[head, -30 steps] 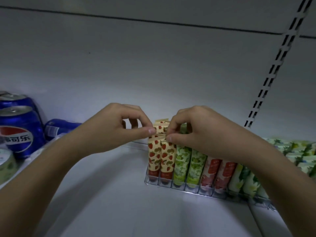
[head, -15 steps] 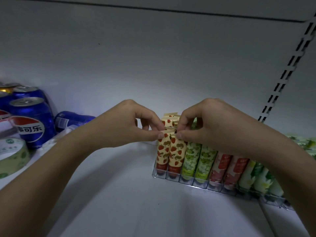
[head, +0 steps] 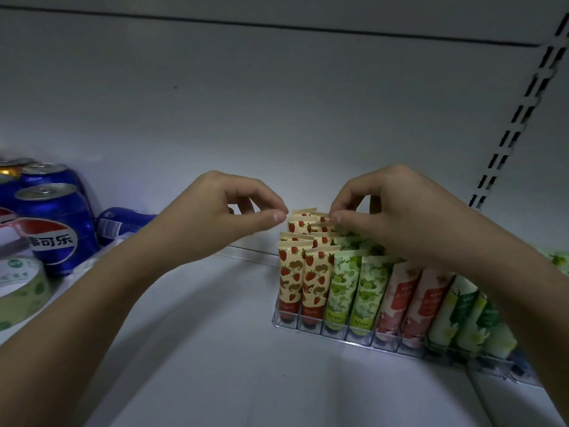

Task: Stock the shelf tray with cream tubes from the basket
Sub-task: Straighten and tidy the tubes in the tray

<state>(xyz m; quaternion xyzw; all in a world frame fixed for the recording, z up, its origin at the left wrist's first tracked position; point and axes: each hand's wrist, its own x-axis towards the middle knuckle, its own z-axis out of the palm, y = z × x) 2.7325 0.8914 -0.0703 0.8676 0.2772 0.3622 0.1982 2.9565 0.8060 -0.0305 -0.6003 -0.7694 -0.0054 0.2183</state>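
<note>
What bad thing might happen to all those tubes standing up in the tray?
1. The strawberry tubes stand packed in rows; a nudge from the right hand, whose fingertips pinch at a back tube's top edge, might tip several over.
2. The clear tray sits loose on the shelf, so a push may slide it.

head view | worn on person's head | faces forward and down into white shelf (head: 215, 349) | close range, hands' reach
</note>
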